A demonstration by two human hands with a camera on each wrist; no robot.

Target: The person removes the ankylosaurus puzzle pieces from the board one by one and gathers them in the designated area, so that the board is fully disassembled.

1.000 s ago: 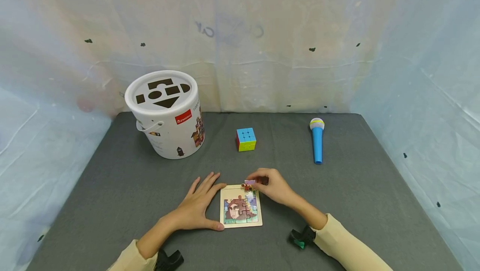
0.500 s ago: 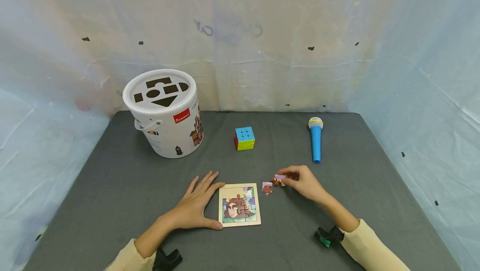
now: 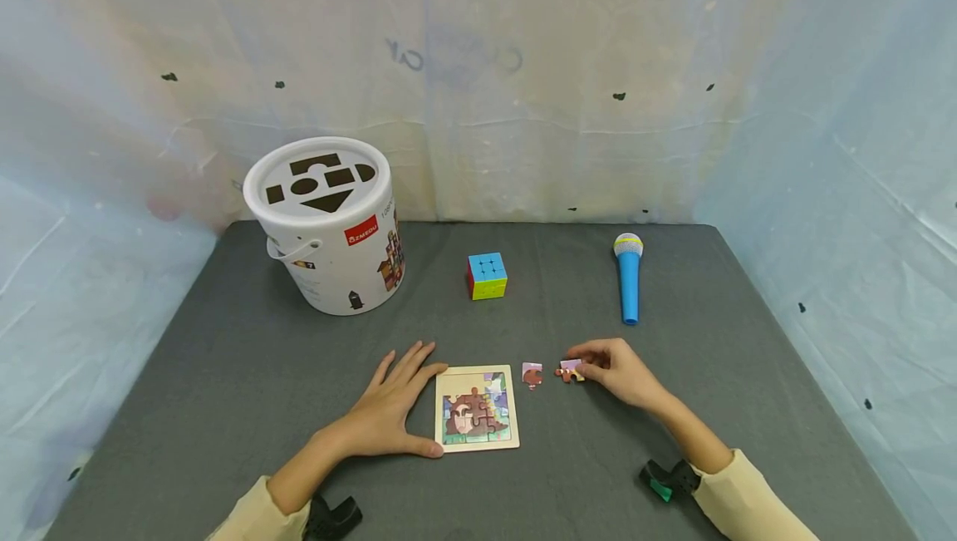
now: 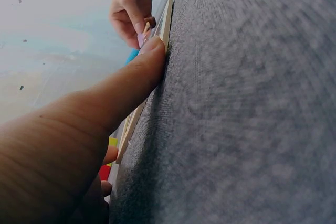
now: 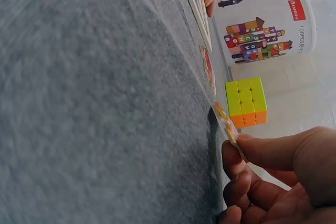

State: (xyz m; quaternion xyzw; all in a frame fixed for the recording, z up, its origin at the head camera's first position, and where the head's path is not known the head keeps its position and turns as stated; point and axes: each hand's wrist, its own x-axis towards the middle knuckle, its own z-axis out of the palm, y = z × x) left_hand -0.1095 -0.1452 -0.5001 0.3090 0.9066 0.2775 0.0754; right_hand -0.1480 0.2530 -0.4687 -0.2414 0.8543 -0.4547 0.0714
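My left hand [image 3: 390,415] lies spread beside a square wooden jigsaw puzzle tray [image 3: 439,420]. Its straight thumb and index finger touch the tray's two left corners. Fitted pieces with a brown animal picture fill much of the tray, while bare wood shows along its upper left. To the right of the tray, my right hand [image 3: 616,371] pinches a pink, brown and yellow jigsaw piece [image 3: 571,370] between thumb and index finger. In the right wrist view that jigsaw piece [image 5: 227,125] is tilted, close above the cloth. Another jigsaw piece [image 3: 532,374], pink and brown, lies between the tray and this hand.
Beyond the tray sits a puzzle cube [image 3: 488,277]. A blue toy microphone [image 3: 630,279] lies at the back right. At the back left stands a white lidded bucket [image 3: 329,233] with shaped holes in its lid. Grey cloth [image 3: 463,495] covers the table, and pale sheeting hangs around it.
The right hand has carried its jigsaw piece from the tray's upper right corner out to the right and lower, uncovering the loose piece. The left hand has stayed on the tray.
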